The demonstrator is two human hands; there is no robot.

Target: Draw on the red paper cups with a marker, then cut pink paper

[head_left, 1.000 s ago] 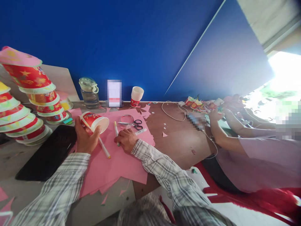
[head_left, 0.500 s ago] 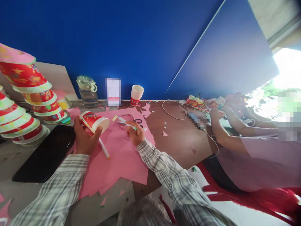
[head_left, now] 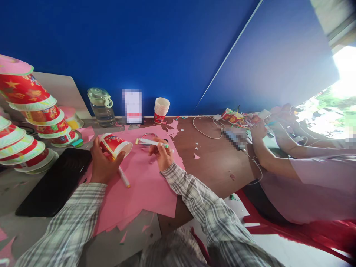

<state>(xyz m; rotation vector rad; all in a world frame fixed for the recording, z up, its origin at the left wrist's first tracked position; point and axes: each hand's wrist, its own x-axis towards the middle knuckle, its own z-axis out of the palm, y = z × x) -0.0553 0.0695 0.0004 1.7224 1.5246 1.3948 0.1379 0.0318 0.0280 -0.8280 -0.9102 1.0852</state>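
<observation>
no word, number or brand can be read anywhere. the red and yellow printed paper cup (head_left: 115, 144), lying on its side, carries a pattern too small to make out. the stacked red paper cups (head_left: 27, 94) show yellow stars but no letters. the white marker pen with a green end (head_left: 151, 142) has no legible print. the white upright card (head_left: 132, 106) is blurred out.

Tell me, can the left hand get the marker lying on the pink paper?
Probably yes, but not yet: the left hand is full with a cup. The loose marker lies right beside it, with nothing in between.
</observation>
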